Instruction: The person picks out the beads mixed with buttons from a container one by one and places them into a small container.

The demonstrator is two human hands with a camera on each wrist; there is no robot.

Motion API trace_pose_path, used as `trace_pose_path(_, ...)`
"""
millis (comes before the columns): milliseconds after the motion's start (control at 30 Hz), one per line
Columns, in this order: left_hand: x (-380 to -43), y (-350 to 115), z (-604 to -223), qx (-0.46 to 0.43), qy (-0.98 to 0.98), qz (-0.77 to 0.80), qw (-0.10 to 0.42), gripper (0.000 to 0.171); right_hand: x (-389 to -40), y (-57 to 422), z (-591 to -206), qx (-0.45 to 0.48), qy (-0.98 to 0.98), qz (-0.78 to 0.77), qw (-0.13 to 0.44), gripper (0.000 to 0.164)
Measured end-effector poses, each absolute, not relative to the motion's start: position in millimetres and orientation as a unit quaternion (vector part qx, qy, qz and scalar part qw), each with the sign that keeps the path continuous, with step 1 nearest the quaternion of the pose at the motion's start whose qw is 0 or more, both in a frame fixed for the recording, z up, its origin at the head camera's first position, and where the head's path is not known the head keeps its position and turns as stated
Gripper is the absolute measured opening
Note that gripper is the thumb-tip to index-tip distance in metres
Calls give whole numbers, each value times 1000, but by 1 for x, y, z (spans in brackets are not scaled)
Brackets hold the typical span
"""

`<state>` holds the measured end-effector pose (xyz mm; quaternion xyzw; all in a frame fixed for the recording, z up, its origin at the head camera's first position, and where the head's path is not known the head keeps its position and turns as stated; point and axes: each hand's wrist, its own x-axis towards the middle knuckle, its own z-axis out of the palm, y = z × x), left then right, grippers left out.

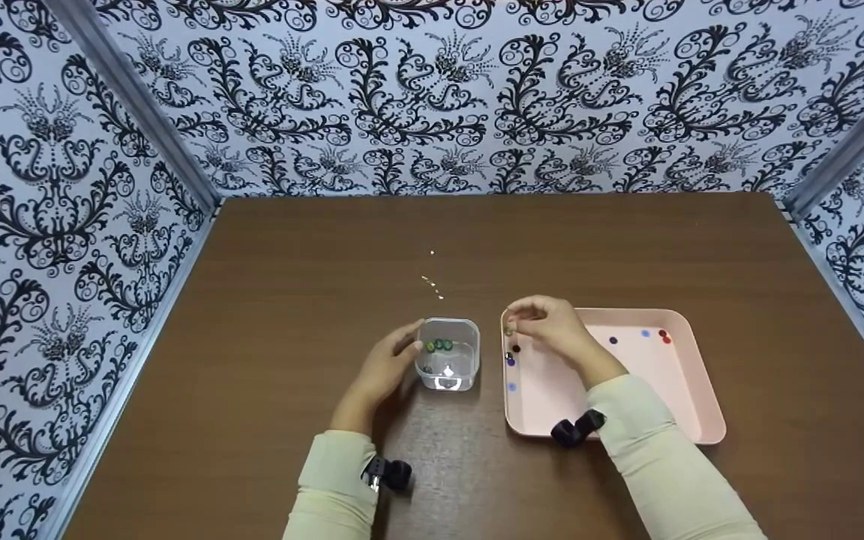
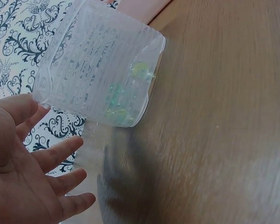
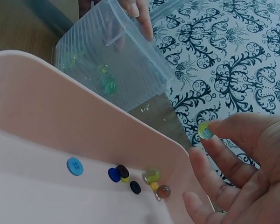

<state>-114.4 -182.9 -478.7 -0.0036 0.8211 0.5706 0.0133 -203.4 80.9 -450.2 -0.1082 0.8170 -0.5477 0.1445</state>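
1. Across the lower part of the head view lies a brown table (image 1: 289, 300), bearing everything in use.
2. On its right side stands a shallow pink tray (image 1: 552, 397), partly under the right arm.
3. The hands are apart. The left hand (image 1: 387, 364) has its fingers mostly straight and touches the clear container; the right hand (image 1: 548, 322), over the tray's far left corner, pinches a marble (image 3: 205, 130) between thumb and finger.
4. Just left of the tray, apart from it, sits the clear container (image 1: 466, 356), upright and open-topped.
5. The work looks partway along: several green marbles (image 1: 439, 344) lie in the container, while a yellow-green marble (image 3: 151, 176) and a brownish marble (image 3: 163, 192) remain in the tray. The pinched one is in neither.
6. That pinched marble is small, round and glassy, see-through with yellow and blue-green colour.
7. Flat buttons, among them a light blue button (image 3: 75, 166) with holes, lie scattered in the tray, seemingly left alone.
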Motion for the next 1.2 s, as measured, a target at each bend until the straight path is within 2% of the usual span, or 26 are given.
trace_pose_path(267,-114,-182,-478,-27,830,557,30,42,-201,80,-449,-106,807,-565,138,27)
trace_pose_path(767,-114,-183,-476,-21,827,561,24,42,-198,74,-442,-121,804,-569,126,30)
trace_pose_path(1200,-113,-182,-475,-10,817,576,22,42,-194,67,-439,-126,796,-576,137,27)
